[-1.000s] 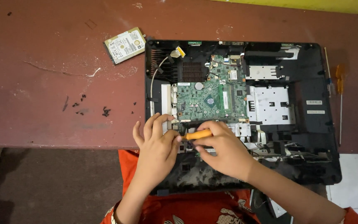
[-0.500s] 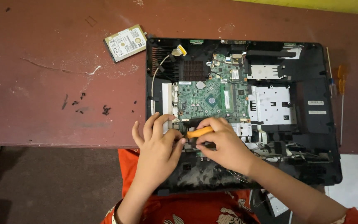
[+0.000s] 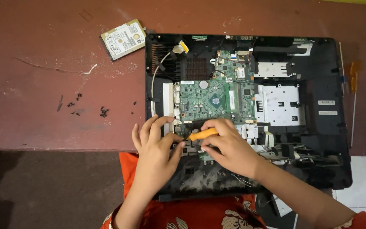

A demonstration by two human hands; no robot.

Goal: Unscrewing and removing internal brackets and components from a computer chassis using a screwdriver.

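Well left of the grip, small black screws (image 3: 102, 112) lie scattered on the reddish table (image 3: 43, 51), and a hard drive (image 3: 123, 39) rests up beyond them. The left hand (image 3: 155, 148) presses down just beside the tool tip, fingers spread on the opened laptop (image 3: 327, 140). The right hand (image 3: 229, 146) pinches an orange-handled screwdriver (image 3: 203, 134) — its tip seems to meet the lower edge of the green circuit board (image 3: 217, 99). Far right, another screwdriver (image 3: 353, 91) lies on the table.

Orange-handled screwdriver (image 3: 203, 134) tip hidden between left hand (image 3: 155, 146) and right hand (image 3: 229, 146). Dark specks (image 3: 102, 112) left of left hand: too small to identify.
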